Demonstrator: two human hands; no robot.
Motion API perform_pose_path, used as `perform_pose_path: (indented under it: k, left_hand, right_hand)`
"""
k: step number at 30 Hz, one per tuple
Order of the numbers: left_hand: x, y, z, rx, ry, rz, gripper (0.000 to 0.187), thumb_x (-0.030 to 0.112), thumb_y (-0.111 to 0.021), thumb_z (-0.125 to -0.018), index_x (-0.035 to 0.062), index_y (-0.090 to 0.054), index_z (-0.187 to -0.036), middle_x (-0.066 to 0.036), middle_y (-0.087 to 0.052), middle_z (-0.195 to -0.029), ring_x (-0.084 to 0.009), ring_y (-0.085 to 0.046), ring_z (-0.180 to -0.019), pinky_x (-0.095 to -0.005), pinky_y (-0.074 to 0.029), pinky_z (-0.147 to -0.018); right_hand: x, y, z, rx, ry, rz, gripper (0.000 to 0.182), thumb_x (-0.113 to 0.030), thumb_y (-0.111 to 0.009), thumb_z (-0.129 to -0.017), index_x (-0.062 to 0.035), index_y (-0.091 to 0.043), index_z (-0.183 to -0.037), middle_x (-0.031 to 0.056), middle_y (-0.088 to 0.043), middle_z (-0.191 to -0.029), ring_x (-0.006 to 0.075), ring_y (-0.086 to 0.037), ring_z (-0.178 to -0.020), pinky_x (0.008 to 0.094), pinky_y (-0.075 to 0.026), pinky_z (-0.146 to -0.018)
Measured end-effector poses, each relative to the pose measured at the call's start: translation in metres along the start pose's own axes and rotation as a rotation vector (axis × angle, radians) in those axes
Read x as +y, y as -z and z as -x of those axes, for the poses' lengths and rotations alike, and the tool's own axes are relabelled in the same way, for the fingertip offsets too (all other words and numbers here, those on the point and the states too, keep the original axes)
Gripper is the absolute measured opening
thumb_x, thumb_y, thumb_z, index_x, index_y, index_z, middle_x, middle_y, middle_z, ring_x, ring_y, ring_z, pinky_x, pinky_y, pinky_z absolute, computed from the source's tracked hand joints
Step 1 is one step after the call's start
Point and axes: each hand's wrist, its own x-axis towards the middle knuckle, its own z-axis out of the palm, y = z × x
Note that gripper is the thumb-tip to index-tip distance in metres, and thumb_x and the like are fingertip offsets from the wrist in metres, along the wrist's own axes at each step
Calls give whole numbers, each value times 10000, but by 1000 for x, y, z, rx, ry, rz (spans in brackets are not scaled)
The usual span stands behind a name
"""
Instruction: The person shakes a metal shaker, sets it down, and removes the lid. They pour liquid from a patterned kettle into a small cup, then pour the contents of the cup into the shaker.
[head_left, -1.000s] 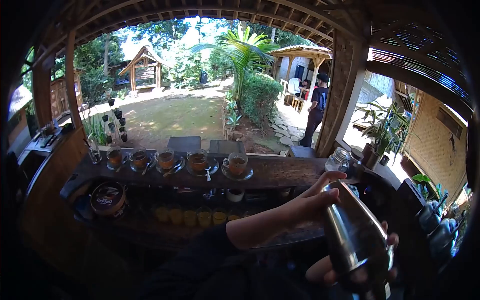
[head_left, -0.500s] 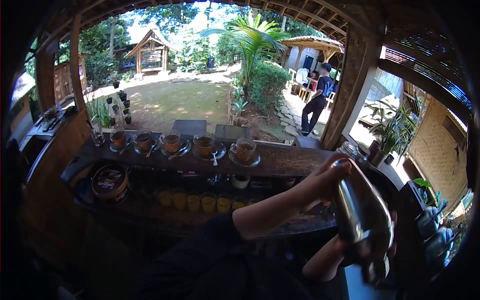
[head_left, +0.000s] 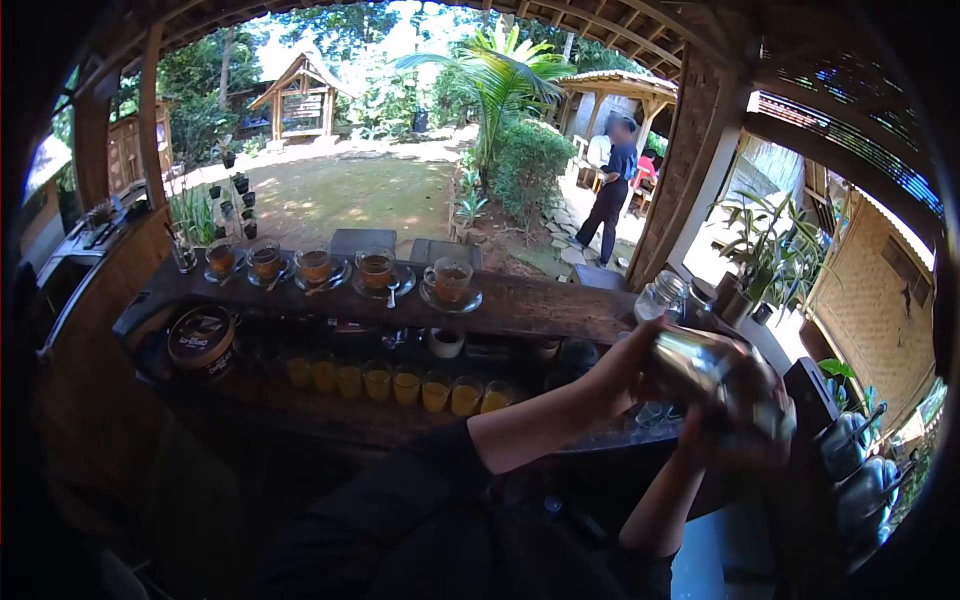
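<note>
A shiny metal cocktail shaker [head_left: 708, 368] is tilted in front of me at the right, smeared by motion. My left hand [head_left: 622, 375] is closed around its upper left end. Lower down, my right hand [head_left: 705, 440] grips the other end, its fingers partly blurred and hidden by the metal. Just behind the shaker stands a clear glass jar [head_left: 662, 296] on the raised wooden counter [head_left: 540, 305]. Glass cups of brown drink [head_left: 375, 268] on saucers, some with spoons, line that counter to the left.
Several glasses of yellow drink [head_left: 406, 388] stand in a row on the lower shelf. A round brown tub [head_left: 200, 340] sits at its left end. Metal pots [head_left: 865, 490] are at the far right. Beyond the counter a person [head_left: 612, 190] is on the stone path.
The shaker has swung from steep to flatter, its lower end rising with my right hand. My view has shifted slightly right. The person outside has moved and turned.
</note>
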Motion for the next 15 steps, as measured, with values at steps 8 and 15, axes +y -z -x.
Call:
perform_pose_path:
  k: [8,15]
  left_hand:
    - [-25,-63,-5,-294,-208,-231,580,491,-523,-825,122,-400,-1254,-91,-524,-1125,-172,-556,-979,-341,-475,-780]
    - [-74,8,-70,181,92,72,581,537,-454,-847,94,-460,-1223,-93,-593,-1074,-184,-607,-951,-362,-509,-793]
  right_hand:
    - [10,53,-12,-158,-222,-397,899,-380,-723,-686,-43,-163,-1303,194,-359,-1240,318,-444,-1127,443,-410,-929]
    - [80,37,-4,-74,-296,34,974,-524,-667,-691,-36,-117,-1329,243,-343,-1249,320,-405,-1163,433,-357,-980]
